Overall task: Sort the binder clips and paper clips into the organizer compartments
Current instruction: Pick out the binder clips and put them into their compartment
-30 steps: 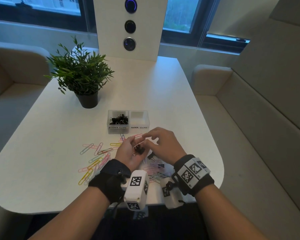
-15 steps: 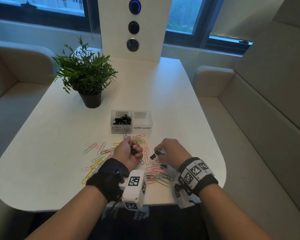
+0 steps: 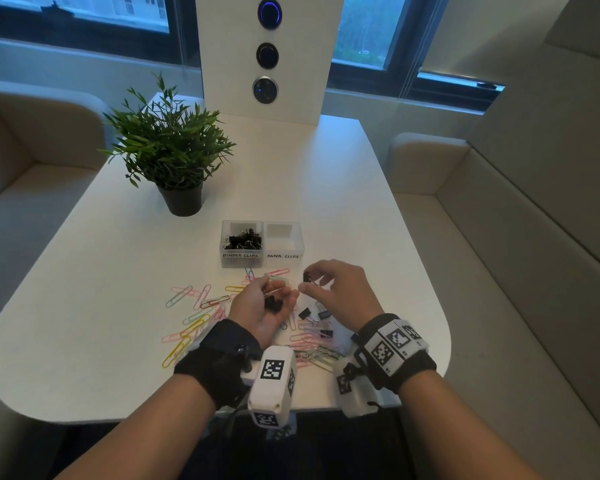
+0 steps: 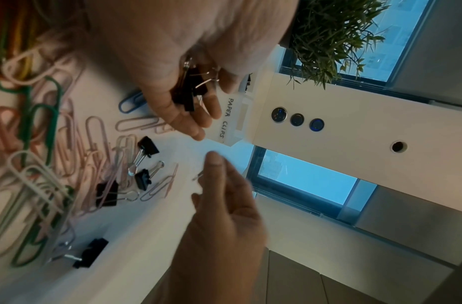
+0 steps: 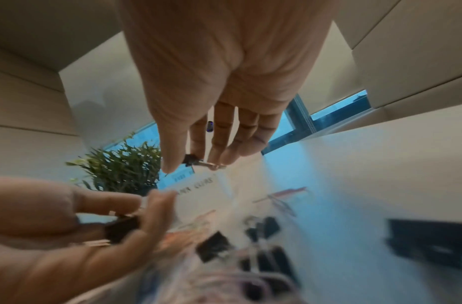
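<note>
The clear two-compartment organizer stands mid-table. Its left side, labelled BINDER CLIPS, holds a heap of black binder clips; the right side, labelled PAPER CLIPS, looks empty. My left hand is palm up, fingers curled round several black binder clips. Just right of it, my right hand pinches one black binder clip between thumb and forefinger, above the table. Coloured paper clips and loose binder clips lie scattered under and around both hands.
A potted plant stands at the back left of the white table. A white panel with three round buttons rises at the far edge. Beige bench seats flank the table.
My right hand has lifted off the table with a binder clip pinched and moved up next to the left hand. The left hand has turned from a fist to palm up.
</note>
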Demonstrator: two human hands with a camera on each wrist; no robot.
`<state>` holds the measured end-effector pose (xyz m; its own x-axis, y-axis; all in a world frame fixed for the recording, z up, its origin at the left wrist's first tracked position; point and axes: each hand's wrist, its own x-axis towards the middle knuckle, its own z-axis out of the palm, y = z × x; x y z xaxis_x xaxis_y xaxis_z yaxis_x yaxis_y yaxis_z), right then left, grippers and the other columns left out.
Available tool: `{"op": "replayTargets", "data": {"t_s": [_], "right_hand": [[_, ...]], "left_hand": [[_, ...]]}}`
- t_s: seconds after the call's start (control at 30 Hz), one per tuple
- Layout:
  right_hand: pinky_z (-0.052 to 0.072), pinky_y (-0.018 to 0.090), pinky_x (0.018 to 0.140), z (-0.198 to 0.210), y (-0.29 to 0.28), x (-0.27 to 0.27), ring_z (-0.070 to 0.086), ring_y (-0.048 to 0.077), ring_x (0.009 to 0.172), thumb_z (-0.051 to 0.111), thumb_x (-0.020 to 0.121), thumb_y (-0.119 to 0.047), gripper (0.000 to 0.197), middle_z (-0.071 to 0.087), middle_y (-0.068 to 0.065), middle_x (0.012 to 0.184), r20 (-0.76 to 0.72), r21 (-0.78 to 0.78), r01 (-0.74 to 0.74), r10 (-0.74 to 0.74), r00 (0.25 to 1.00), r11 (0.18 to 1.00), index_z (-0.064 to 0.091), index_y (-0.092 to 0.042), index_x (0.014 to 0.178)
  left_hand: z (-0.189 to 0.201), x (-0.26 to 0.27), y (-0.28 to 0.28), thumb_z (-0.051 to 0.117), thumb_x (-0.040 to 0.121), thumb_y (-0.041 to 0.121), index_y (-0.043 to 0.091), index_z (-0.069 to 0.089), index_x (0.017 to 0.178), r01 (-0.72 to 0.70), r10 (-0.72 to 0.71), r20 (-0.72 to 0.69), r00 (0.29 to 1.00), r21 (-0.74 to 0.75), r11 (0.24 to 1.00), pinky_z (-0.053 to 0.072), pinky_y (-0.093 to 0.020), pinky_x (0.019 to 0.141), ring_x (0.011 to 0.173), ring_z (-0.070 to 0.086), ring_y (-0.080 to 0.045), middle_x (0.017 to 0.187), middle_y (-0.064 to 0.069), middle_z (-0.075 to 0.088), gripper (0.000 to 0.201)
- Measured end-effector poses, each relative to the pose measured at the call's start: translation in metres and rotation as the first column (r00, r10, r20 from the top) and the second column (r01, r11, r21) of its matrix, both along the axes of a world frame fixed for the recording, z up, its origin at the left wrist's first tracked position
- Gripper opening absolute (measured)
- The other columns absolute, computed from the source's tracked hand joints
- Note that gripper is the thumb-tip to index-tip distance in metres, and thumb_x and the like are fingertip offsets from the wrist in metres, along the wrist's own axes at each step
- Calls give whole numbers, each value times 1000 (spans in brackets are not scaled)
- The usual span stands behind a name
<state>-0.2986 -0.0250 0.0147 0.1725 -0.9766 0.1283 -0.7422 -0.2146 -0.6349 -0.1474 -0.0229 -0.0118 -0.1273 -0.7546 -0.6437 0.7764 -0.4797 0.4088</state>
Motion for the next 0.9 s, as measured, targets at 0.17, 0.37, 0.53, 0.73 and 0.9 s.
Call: {"op": "replayTargets", "data": {"t_s": [0.17,0.37,0.53,0.73,0.9], "right_hand": [[38,5,68,8,6,21,56,-1,82,74,78,-33,32,68,-10,94,82,1,-110,110,991,994,70,-25,108],[44,20,78,7,2,9,60,8,81,65,87,-32,24,68,-6,93,-26,-18,-17,17,1000,1000,70,-23,109],[50,32,86,-14,4,4,58,14,95,70,81,-28,28,63,-4,99,-253,198,-12,63,966,980,69,-24,108],[51,33,82,-23,7,12,61,20,94,61,83,-20,21,66,3,100,-384,168,-37,100,918,985,72,-21,101],[50,33,84,-22,8,11,60,16,90,60,83,-22,20,67,-1,97,-269,108,-1,30,963,994,71,-22,98]], "left_hand": [[-2,-5,2,43,99,26,4,53,90,-6,7,-191,982,6,1000,58,-33,63,68,58,-19,79,-12,59,26],[-5,2,4,42,99,28,1,55,74,48,-45,-78,996,41,998,45,-20,39,60,49,-17,64,-11,53,38],[-10,7,1,40,99,27,2,53,76,27,-26,-44,999,30,999,42,-20,37,58,47,-18,46,-5,52,36],[-12,6,0,41,99,26,0,55,77,7,-7,12,1000,22,1000,49,-21,40,63,50,-20,68,-13,52,37],[-13,6,2,43,99,25,-1,56,80,-3,2,15,1000,16,1000,52,-21,45,67,52,-20,74,-14,52,34]]}}
